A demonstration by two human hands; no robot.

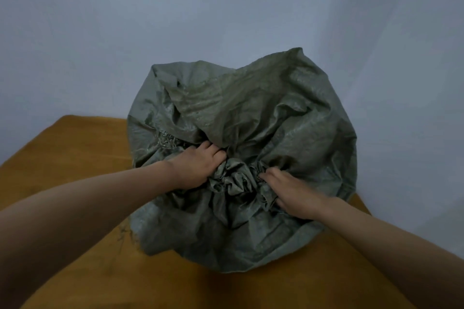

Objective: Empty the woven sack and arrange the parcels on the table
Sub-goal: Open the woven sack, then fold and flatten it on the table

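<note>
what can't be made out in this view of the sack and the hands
Parcels: head view, hidden inside the sack; count and kind unknown.
Fingertips of left hand and right hand: head view, buried in the sack's bunched neck.
Table: head view, far part behind the sack, near edge cut off below.

The bulky grey-green woven plastic sack [251,113] sits on the mustard-brown cloth-covered tabletop [75,173], pushed towards the far edge and spreading across to the far right corner. Its gathered neck [233,179] faces the near edge, and both hands are on it: left hand [198,168] gripping the neck's left side, right hand [293,193] gripping its right. Behind the far edge stands the plain pale wall [100,32].
</note>
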